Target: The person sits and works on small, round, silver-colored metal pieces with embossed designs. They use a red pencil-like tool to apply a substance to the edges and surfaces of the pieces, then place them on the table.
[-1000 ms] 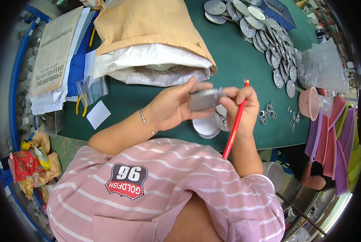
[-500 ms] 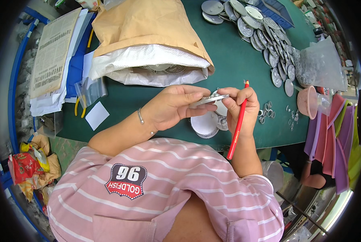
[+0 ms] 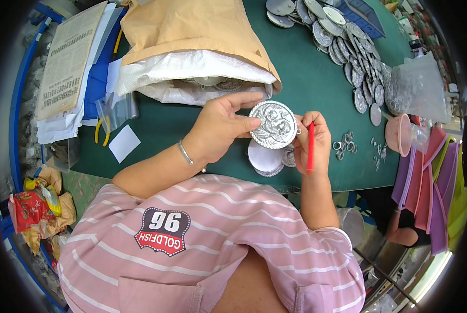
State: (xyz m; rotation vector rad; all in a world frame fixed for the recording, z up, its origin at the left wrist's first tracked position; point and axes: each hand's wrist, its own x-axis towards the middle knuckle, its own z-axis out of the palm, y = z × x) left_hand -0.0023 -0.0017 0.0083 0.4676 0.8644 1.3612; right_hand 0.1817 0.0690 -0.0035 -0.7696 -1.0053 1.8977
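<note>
In my left hand [image 3: 215, 128] is a round silver medallion [image 3: 273, 125], pinched near its left edge by the thumb. Its embossed face, with a raised figure and a rope-like rim, is turned up; a small loop sticks out on the right. My right hand [image 3: 318, 148] has its fingertips at that loop side while holding a slim red pencil [image 3: 310, 148], seen foreshortened. Whether the fingers touch the loop I cannot tell. Just below the held medallion, several more discs [image 3: 265, 156] lie on the green table, the top one plain side up.
A brown paper sack [image 3: 191, 36] with a white lining opens toward me, medallions inside. At the far right spreads a big pile of medallions [image 3: 350, 57], beside a plastic bag [image 3: 418, 86] and a pink cup [image 3: 398, 134]. Several metal rings [image 3: 344, 146] lie right of my hand; papers [image 3: 69, 68] stand left.
The medallion has turned from nearly edge-on to showing its embossed face. In my right hand the red pencil has swung from a slant to nearly upright and looks shorter.
</note>
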